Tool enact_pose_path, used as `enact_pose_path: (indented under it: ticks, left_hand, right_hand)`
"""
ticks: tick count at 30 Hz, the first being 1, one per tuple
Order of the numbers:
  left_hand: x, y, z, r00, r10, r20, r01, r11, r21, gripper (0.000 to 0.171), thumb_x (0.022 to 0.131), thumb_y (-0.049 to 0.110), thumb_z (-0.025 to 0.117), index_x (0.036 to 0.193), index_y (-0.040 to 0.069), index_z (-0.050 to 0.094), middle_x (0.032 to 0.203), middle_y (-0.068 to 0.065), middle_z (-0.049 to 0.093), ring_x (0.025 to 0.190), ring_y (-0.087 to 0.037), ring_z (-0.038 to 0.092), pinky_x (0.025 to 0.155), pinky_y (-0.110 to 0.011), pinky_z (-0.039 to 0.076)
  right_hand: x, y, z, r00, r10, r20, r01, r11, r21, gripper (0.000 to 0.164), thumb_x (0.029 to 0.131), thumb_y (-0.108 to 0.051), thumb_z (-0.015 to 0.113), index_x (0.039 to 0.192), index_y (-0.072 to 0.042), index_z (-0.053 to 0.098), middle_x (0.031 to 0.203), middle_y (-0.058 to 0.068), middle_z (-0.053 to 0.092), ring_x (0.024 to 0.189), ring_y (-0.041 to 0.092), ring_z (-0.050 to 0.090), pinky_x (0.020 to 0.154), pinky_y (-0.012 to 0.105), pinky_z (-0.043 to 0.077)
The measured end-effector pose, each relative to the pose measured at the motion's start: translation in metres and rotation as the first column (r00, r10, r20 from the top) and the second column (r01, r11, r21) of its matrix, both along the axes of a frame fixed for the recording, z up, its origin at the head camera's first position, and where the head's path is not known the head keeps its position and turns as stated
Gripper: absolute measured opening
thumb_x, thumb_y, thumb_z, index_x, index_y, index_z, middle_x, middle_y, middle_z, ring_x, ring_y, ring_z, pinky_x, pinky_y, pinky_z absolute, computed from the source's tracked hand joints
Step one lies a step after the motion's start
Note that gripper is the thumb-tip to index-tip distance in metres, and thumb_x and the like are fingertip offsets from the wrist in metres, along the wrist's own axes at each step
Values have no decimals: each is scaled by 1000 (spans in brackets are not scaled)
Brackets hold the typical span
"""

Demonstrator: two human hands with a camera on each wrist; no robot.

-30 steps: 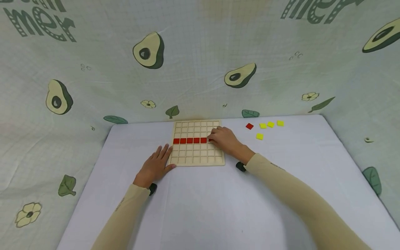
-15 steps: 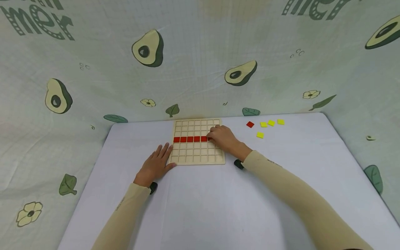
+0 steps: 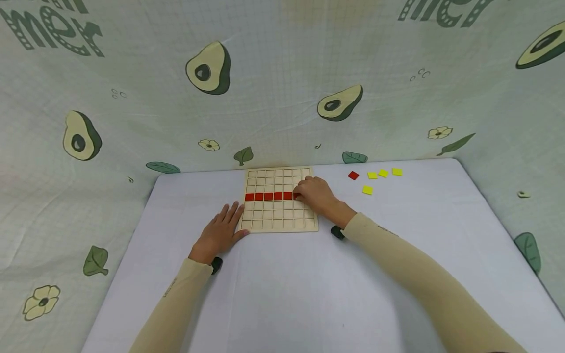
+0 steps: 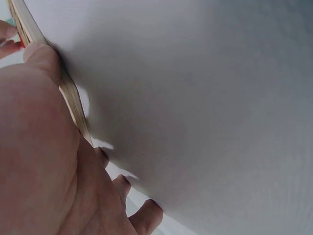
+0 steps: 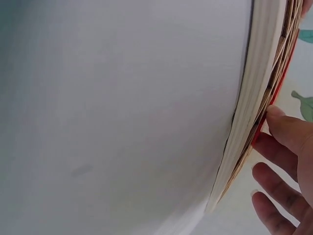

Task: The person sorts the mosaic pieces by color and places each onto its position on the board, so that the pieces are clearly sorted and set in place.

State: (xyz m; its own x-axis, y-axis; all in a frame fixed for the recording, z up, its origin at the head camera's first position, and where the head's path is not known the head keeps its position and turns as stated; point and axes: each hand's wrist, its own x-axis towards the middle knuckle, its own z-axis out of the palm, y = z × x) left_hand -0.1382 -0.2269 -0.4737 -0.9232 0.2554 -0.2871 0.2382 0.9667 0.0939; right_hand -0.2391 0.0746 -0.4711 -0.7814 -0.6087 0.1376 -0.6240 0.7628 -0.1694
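A pale wooden grid board (image 3: 277, 215) lies at the back of the table, with a row of red square tiles (image 3: 268, 196) across its middle. My left hand (image 3: 218, 234) rests with straight, spread fingers along the board's left side, its thumb at the near left corner. Over the right end of the row, my right hand (image 3: 319, 197) pinches a red tile (image 5: 257, 136) between thumb and index finger at the board's surface. In the head view those fingers cover most of that tile. The other right fingers extend past the board in the right wrist view.
Right of the board lie one loose red tile (image 3: 353, 175) and several yellow tiles (image 3: 368, 190). A white cloth covers the table (image 3: 282, 294). Behind it hangs a pale curtain (image 3: 273, 108) printed with avocados and leaves.
The right hand stays over the right end of the red row, its fingertips shifting only slightly. The left hand keeps its place at the board's edge. The head view has tilted a little.
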Motion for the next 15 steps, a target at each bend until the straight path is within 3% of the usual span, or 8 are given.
enact_pose_path:
  ticks: [9, 15]
  left_hand:
    - [1, 2, 2, 1000, 4, 7, -4, 1000, -3, 84, 109, 46, 55, 169, 3, 15, 176, -20, 12, 161, -45, 13, 127, -61, 23]
    - [2, 2, 3, 1000, 3, 8, -3, 1000, 16, 83, 109, 45, 56, 169, 3, 17, 176, -21, 13, 161, -46, 13, 127, -61, 24]
  right_hand:
    - [5, 7, 1, 1000, -11, 11, 11, 1000, 20, 20, 98, -17, 78, 116, -10, 83, 114, 4, 80, 103, 27, 69, 87, 40, 58]
    - [9, 29, 6, 999, -34, -25, 34, 999, -11, 20, 98, -11, 78, 117, -11, 82, 117, 3, 80, 106, 28, 70, 88, 40, 58]
